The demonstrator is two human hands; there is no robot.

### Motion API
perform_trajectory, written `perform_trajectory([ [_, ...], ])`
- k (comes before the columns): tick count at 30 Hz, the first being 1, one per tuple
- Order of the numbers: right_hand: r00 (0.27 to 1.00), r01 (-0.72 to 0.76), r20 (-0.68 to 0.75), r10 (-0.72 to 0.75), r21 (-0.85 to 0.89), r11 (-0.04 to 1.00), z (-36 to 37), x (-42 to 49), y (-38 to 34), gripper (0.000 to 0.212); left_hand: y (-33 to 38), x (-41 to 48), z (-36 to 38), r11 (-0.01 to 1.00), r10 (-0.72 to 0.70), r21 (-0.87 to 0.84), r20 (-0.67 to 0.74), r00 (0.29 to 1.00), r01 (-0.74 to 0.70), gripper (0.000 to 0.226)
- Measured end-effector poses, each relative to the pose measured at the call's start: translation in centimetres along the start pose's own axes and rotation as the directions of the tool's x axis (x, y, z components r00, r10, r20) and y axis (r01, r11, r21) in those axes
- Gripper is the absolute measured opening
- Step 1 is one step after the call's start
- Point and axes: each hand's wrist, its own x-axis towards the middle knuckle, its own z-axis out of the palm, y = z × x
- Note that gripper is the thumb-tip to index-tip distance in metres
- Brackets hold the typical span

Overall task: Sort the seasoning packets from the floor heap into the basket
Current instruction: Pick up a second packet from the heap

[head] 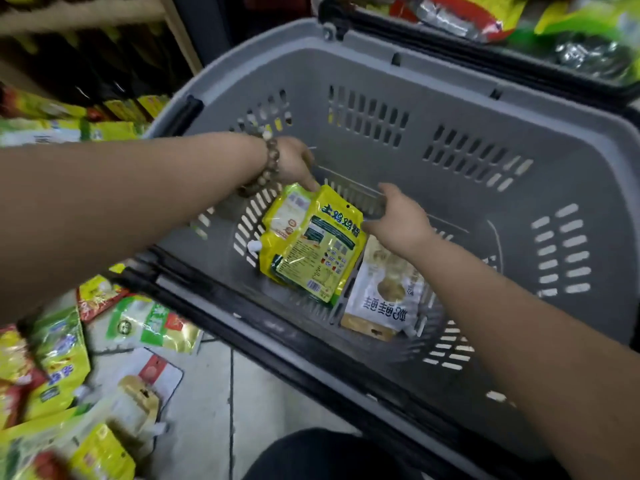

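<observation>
Now your left hand [294, 161]: pinches yellow packet [311, 247] at its top corner.
Your right hand [398, 220]: touching packet's right edge; grip unclear.
Yellow packet: mid-frame, inside grey basket [450, 81].
Floor heap [69, 358]: lower left.

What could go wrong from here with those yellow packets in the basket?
1. The yellow packets lean tilted, with the left hand pinching their top edge and the right hand at a corner. Once released, they could flop onto the white packet and mix the groups.
2. A packet corner could catch in the slotted floor of the basket.
</observation>
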Motion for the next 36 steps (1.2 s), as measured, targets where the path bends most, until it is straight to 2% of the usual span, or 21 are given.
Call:
perform_trajectory([
  [3, 0.985, 0.149, -0.093, -0.147, 0.006, 0.989, -1.9, -2.4, -4.1, 0.075, 1.0, -5.9, -2.9, 0.968, 0.074, -0.228, -0.145, 0.987, -0.106, 0.061],
  [7, 0.931, 0.331, -0.166, -0.326, 0.006, 0.944, -4.1, -7.7, -9.1, 0.071, -2.1, -14.8, -4.8, 0.910, 0.093, -0.346, -0.370, 0.924, -0.230, 0.054],
  [10, 0.869, 0.470, -0.182, -0.461, 0.010, 0.882, -3.9, -12.1, -13.2, 0.063, -6.1, -21.2, -4.4, 0.891, 0.033, -0.370, -0.525, 0.850, -0.264, 0.055],
  [13, 0.797, 0.596, -0.145, -0.586, 0.028, 0.803, -0.8, -15.6, -17.4, 0.055, -10.7, -26.7, -2.6, 0.866, -0.065, -0.435, -0.589, 0.805, -0.248, 0.051],
  [16, 0.714, 0.699, -0.018, -0.699, -0.022, 0.715, 4.4, -17.7, -21.0, 0.051, -16.0, -30.7, 0.7, 0.869, -0.165, -0.461, -0.612, 0.774, -0.180, 0.054],
  [19, 0.654, 0.756, 0.192, -0.732, -0.149, 0.637, 11.2, -18.1, -23.4, 0.052, -21.4, -33.5, 5.0, 0.868, -0.288, -0.493, -0.592, 0.753, -0.056, 0.058],
  [22, 0.593, 0.803, 0.435, -0.677, -0.255, 0.539, 18.9, -18.1, -25.0, 0.054, -26.8, -35.7, 10.2, 0.839, -0.412, -0.540, -0.552, 0.725, 0.065, 0.061],
  [24, 0.545, 0.836, 0.569, -0.615, -0.316, 0.449, 24.1, -18.5, -25.4, 0.050, -29.6, -37.2, 14.0, 0.782, -0.516, -0.605, -0.496, 0.698, 0.148, 0.062],
  [26, 0.487, 0.874, 0.671, -0.560, -0.367, 0.319, 29.1, -19.1, -25.6, 0.045, -32.3, -38.4, 17.9, 0.725, -0.599, -0.650, -0.430, 0.676, 0.228, 0.063],
  [28, 0.434, 0.901, 0.741, -0.512, -0.349, 0.259, 34.0, -19.7, -25.0, 0.044, -34.6, -39.1, 21.9, 0.675, -0.656, -0.678, -0.371, 0.657, 0.291, 0.064],
  [30, 0.408, 0.906, 0.789, -0.459, -0.291, 0.306, 38.7, -20.4, -24.0, 0.045, -36.8, -39.6, 25.7, 0.607, -0.719, -0.717, -0.312, 0.621, 0.342, 0.063],
  [32, 0.405, 0.882, 0.823, -0.399, -0.235, 0.409, 42.8, -21.2, -22.8, 0.046, -38.6, -39.9, 29.2, 0.532, -0.778, -0.755, -0.256, 0.574, 0.385, 0.062],
  [34, 0.445, 0.816, 0.824, -0.350, -0.213, 0.537, 46.0, -21.8, -21.5, 0.046, -39.8, -40.1, 32.2, 0.458, -0.823, -0.797, -0.212, 0.527, 0.394, 0.061],
  [36, 0.499, 0.727, 0.814, -0.298, -0.206, 0.655, 48.8, -22.2, -20.2, 0.054, -40.5, -40.3, 35.1, 0.387, -0.860, -0.831, -0.171, 0.480, 0.398, 0.060],
])
